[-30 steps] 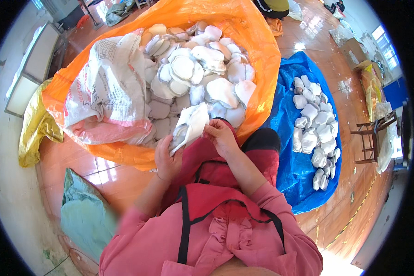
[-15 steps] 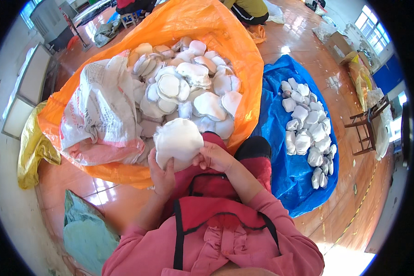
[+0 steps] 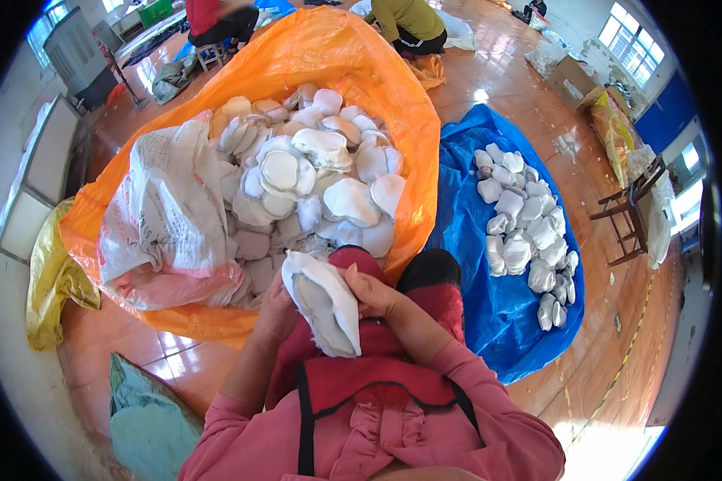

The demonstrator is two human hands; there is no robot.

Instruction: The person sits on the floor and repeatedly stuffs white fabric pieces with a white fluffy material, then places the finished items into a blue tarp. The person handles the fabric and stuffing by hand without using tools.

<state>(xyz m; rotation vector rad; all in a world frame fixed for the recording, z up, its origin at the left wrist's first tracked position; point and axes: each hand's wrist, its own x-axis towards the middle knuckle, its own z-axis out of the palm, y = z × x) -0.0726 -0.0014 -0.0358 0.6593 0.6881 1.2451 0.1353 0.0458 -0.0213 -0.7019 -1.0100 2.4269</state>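
Both hands grip one white pad (image 3: 325, 303) over the lap, just short of the near edge of the orange sheet (image 3: 353, 56). The left hand (image 3: 277, 309) clasps the pad's left side from behind; the right hand (image 3: 377, 295) pinches its upper right edge, fingers curled over the rim. The pad is tilted, its hollow face turned up and left.

Beyond it, a heap of pads (image 3: 313, 176) fills the orange sheet, with a printed white sack (image 3: 168, 216) lying against the heap's left side. To the right, a blue sheet (image 3: 489, 321) carries a smaller row of pads (image 3: 521, 232); its left edge touches the orange sheet. Bare wooden floor (image 3: 610, 353) lies open right of the blue sheet and at lower left, beside a yellow bag (image 3: 52, 280) and a green bag (image 3: 144, 417).
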